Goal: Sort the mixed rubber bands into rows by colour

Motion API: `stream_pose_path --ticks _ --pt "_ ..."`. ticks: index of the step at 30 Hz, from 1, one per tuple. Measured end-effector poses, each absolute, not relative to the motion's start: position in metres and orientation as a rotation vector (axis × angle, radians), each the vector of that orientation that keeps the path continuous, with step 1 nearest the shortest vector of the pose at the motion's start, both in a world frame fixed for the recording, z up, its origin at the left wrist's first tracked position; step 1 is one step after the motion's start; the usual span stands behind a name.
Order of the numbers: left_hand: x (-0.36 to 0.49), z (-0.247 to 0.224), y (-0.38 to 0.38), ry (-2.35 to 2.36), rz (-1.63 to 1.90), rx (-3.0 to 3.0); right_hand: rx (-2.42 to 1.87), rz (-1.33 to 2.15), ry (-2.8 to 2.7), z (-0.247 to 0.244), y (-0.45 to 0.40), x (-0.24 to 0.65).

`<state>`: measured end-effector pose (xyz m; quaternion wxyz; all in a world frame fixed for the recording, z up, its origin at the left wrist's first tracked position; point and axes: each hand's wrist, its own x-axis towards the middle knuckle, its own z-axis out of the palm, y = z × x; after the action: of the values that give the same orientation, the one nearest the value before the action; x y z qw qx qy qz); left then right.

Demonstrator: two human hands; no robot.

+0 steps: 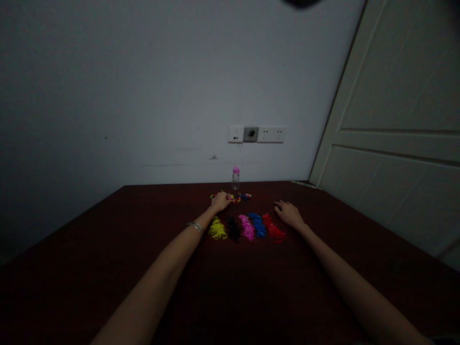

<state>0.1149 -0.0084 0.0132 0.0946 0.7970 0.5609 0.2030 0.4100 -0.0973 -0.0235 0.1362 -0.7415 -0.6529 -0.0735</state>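
My left hand [220, 201], with a bracelet on its wrist, reaches to a mixed heap of small coloured rubber bands [237, 197] at the back of the table. Its fingers are drawn together at the heap's left part; whatever is between them is too small to make out. My right hand [288, 213] lies palm down on the table with its fingers stretched out and apart, holding nothing. Sorted by colour between my arms are rubber bands in yellow [217, 229], black [233, 229], pink [247, 227], blue [258, 225] and red [273, 227].
Behind the mixed heap a clear bottle with a pink cap [235, 178] stands upright. The dark red table [230, 287] meets a pale wall carrying sockets [271, 134]. On the right is a white panelled door [388, 158]. A flat pale strip [305, 184] lies at the back right edge.
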Motion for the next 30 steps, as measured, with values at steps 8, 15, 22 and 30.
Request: stream_pose_path --ticks 8,15,22,30 --pt "0.088 0.027 -0.001 1.504 0.702 2.358 -2.156 -0.221 -1.887 -0.021 -0.099 0.408" --pt "0.038 0.043 -0.003 1.194 0.492 2.129 -2.164 -0.213 -1.89 -0.02 -0.1 0.408" --pt "0.016 0.041 -0.014 1.086 0.2 2.007 -2.171 -0.225 -1.901 -0.021 -0.099 0.41" --pt "0.01 0.038 -0.013 1.244 0.477 1.919 -2.174 -0.216 -1.906 -0.02 -0.1 0.408"
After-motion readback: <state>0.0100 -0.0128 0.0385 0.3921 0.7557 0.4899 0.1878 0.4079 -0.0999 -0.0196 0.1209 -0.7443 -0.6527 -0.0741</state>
